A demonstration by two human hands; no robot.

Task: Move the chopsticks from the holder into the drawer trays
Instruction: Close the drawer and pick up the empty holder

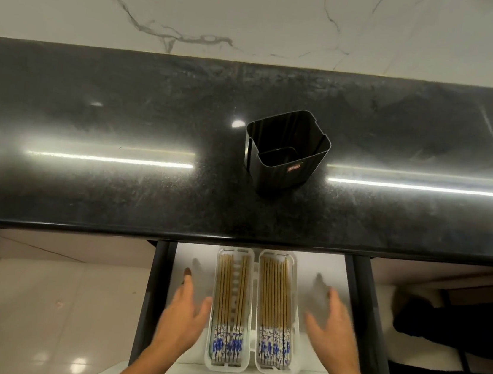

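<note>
A black square holder [287,151] stands upright on the dark countertop, and I see nothing inside it. Below, the open drawer [197,252] holds two white trays side by side. The left tray [213,307] and the right tray [296,317] each carry several wooden chopsticks [275,296] with blue-and-white patterned ends toward me. My left hand [182,319] hovers open just left of the left tray. My right hand [333,331] hovers open just right of the right tray. Both hands hold nothing.
The glossy black countertop [116,177] overhangs the back of the drawer. A white marble wall [260,11] rises behind it. Dark drawer side rails [368,320] flank the white drawer floor. Beige floor tiles lie at lower left; a dark shape sits at lower right.
</note>
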